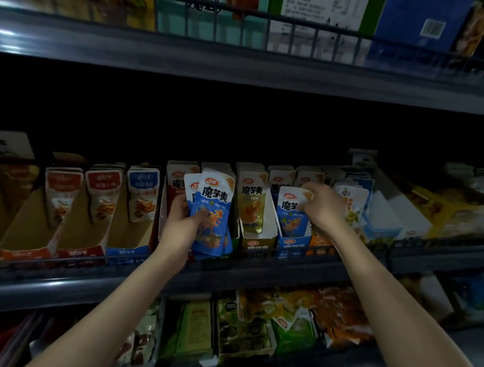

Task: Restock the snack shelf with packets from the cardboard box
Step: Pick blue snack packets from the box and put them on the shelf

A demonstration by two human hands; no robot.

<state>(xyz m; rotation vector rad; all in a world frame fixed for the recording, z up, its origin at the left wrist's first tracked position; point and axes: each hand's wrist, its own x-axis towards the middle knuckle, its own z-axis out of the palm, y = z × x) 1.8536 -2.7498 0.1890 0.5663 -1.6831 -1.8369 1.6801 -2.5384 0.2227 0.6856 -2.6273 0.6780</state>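
Note:
My left hand grips a small bunch of blue snack packets in front of the middle shelf. My right hand pinches the top corner of one blue packet, which stands upright in a blue display box on the shelf. Beside that box stands a gold display box holding gold packets. The cardboard box is not in view.
Rows of display boxes with red, white and blue packets line the shelf to the left; yellow boxes lie at the right. A wire rail runs along the shelf front. Further goods fill the shelves above and below.

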